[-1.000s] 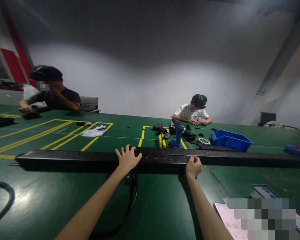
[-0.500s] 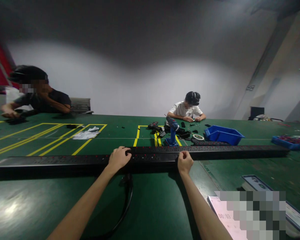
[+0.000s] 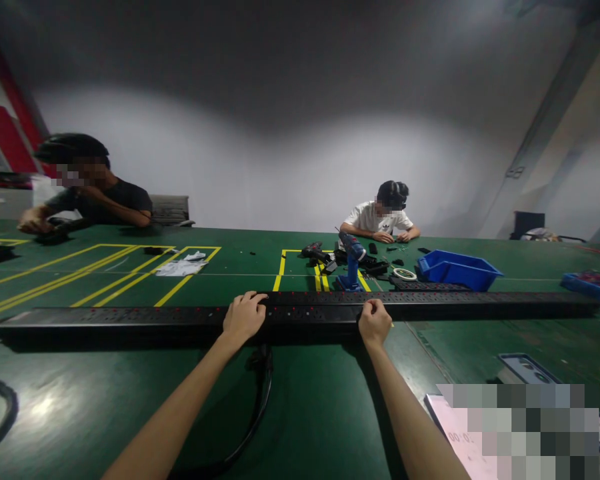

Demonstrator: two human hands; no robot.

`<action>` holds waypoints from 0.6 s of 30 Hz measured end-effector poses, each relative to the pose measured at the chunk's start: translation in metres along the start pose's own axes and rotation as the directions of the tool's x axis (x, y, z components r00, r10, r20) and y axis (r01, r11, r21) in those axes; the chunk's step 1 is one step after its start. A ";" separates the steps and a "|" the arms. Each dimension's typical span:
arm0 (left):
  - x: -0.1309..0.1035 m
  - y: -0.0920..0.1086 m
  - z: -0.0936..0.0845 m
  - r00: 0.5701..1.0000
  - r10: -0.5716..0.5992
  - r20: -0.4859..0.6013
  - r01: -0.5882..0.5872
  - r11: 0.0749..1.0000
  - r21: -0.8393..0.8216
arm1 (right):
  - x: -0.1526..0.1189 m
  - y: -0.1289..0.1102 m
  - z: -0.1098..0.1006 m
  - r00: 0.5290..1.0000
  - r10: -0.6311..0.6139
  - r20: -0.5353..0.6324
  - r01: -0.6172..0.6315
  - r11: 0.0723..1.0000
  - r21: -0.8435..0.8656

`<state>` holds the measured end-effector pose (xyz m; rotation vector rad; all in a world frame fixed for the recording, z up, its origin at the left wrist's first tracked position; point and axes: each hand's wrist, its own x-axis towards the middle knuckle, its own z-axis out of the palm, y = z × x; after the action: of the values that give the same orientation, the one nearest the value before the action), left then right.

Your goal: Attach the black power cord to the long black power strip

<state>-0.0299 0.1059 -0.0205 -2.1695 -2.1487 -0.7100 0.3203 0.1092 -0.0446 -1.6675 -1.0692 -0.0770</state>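
Observation:
Across the green table lies a long black power strip (image 3: pixel 130 320) with small red marks along its top. A second black strip (image 3: pixel 480 304) lies just behind it and reaches far to the right. My left hand (image 3: pixel 244 316) rests over the near strip around its middle, its fingers bent onto the top and gripping it. At the near strip's right end is my right hand (image 3: pixel 375 321), closed with fingertips pinched together; what they hold is too small to name. A black cable (image 3: pixel 260 407) runs toward me below the near strip.
Behind the strips stand a blue power drill (image 3: pixel 351 263), a roll of tape (image 3: pixel 405 274) and a blue bin (image 3: pixel 457 270). Two people sit across the table (image 3: pixel 250 260). A pink sheet (image 3: pixel 463 433) lies at the lower right.
The whole view has shifted slightly, so things appear further right. Both hands stay at about the same places on the near strip.

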 end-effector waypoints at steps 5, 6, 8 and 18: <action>-0.001 0.003 0.002 1.000 -0.008 -0.023 0.008 1.000 0.011 | 0.000 -0.001 0.000 0.999 0.035 -0.012 -0.035 0.999 -0.029; -0.001 0.002 0.002 1.000 -0.004 -0.028 0.004 1.000 0.013 | 0.000 -0.001 0.000 0.999 0.035 -0.015 -0.036 0.999 -0.028; 0.000 0.001 0.002 0.999 0.011 -0.031 -0.011 1.000 0.015 | 0.000 0.000 0.001 1.000 0.027 -0.014 -0.027 0.999 -0.021; 0.019 -0.024 -0.004 0.994 0.072 0.083 -0.064 0.993 -0.104 | -0.004 -0.012 -0.003 0.956 -0.290 -0.040 0.283 0.951 -0.126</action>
<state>-0.0547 0.1240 -0.0185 -2.3539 -2.1104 -0.7491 0.3112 0.1037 -0.0368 -1.5939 -1.2773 -0.3825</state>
